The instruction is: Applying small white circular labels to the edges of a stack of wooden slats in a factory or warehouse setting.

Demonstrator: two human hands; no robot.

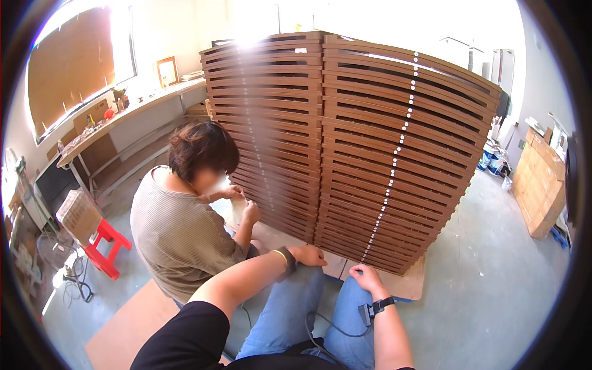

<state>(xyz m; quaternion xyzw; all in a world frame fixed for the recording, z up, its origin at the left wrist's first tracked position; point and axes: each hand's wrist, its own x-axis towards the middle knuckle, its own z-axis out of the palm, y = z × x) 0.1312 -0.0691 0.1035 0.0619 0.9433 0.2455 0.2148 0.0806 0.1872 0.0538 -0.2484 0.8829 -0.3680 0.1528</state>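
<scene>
My left hand (307, 254) rests on my left knee, fingers loosely bent and holding nothing I can see. A yellow band and a dark strap (287, 261) circle that wrist. On my right knee lies my right hand (367, 277), also holding nothing visible. A black strap with a small grey device (367, 313) sits on the right wrist, and a dark cable (336, 332) loops across my jeans. Just beyond my knees rise two tall side-by-side stacks of brown slatted panels (376, 160), each with a line of white dots. Neither hand touches them.
To my left sits another person (185, 228), whose hands hold a pale, thin item (237, 206). The stacks stand on a low wooden base (414, 285). A red stool (106, 246) carries a box. A workbench (123, 117) runs along the left wall; cardboard (536, 185) and buckets stand right.
</scene>
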